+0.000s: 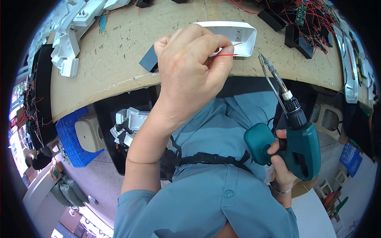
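Workbench (119, 59): white housing (238, 33) (open), left hand (190, 75) pinching red wire (224, 55); right hand (279, 162) gripping soldering gun (299, 146).

Left hand (190, 75) pinching red wire (224, 55), right hand (282, 160) gripping teal soldering gun (295, 139)

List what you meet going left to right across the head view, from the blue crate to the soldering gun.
Blue crate → white plastic housings in the black bin → left hand pinching a red wire → teal soldering gun in the right hand.
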Demonstrator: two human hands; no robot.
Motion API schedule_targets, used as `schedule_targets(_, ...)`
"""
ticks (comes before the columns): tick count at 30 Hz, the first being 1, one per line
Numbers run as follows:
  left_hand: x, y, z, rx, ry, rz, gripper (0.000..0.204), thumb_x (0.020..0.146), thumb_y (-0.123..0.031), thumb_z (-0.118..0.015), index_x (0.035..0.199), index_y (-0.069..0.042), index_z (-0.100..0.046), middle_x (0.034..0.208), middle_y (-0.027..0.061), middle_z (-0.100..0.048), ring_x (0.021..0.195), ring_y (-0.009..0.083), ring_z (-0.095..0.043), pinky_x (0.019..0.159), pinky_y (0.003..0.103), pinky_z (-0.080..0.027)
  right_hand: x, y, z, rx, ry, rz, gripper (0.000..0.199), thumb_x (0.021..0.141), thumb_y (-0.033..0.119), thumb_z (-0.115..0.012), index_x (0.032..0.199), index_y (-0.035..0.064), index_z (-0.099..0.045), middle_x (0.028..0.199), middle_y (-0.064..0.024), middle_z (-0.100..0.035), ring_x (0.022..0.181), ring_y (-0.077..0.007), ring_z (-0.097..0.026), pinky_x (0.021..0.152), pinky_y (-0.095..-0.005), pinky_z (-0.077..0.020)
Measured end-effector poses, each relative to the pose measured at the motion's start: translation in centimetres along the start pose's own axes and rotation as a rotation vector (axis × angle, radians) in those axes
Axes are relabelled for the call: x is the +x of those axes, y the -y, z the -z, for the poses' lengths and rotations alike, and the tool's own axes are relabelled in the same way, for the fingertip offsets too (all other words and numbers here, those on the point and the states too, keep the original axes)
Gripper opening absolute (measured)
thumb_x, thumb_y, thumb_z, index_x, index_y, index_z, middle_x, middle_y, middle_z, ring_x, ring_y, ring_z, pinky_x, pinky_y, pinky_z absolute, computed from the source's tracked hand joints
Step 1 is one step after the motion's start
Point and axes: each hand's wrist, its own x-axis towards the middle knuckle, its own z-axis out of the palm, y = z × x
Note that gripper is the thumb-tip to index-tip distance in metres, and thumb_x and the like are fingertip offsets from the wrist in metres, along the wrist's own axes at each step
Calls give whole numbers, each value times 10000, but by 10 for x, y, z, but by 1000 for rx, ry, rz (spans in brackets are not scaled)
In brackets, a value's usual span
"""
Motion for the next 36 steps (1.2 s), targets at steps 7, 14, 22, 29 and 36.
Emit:
schedule_targets(7, -2, -3, -12, 282, -156, -91, 89, 647, -122, -718, 733, -111, -697, 842, 8, -563, 798, 146, -512, 705, 290, -283, 3, 1, -3, -90, 22, 38, 492, 731, 5, -650, 1193, -39, -483, 1114, -170, -578, 765, -137, -589, 698, -264, -473)
schedule_targets(14, 7, -4, -24, 316, -200, -126, 49, 600, -89, -683, 618, -71, -640, 986, 68, -563, 961, 254, -483, 789, 439, -259, 8, 5, -2, -287, 101, 70, 475, 736, -24, -635, 1193, -27, -504, 1130, -162, -590, 783, -131, -592, 741, -272, -473)
schedule_targets(22, 8, -2, -24, 304, -134, -132, 69, 592, -82, -676, 620, -49, -623, 1021, 90, -568, 980, 262, -509, 853, 462, -283, 9, 3, -5, -292, 124, 68, 476, 741, -10, -645, 1197, -25, -508, 1127, -147, -598, 783, -127, -594, 764, -288, -474)
schedule_targets(29, 6, -1, -28, 284, -131, -134, 81, 592, -72, -668, 621, -26, -609, 1011, 94, -561, 951, 259, -505, 834, 436, -296, 12, -2, -5, -289, 193, 79, 475, 753, -1, -644, 1206, -23, -501, 1145, -154, -587, 791, -128, -595, 758, -286, -481)
schedule_targets(36, 6, 3, -34, 278, -170, -149, 75, 592, -66, -650, 620, -15, -603, 1008, 102, -550, 939, 263, -481, 809, 428, -292, 15, -5, -9, -286, 200, 84, 473, 775, 0, -629, 1223, -24, -479, 1156, -155, -577, 799, -132, -594, 745, -274, -486)
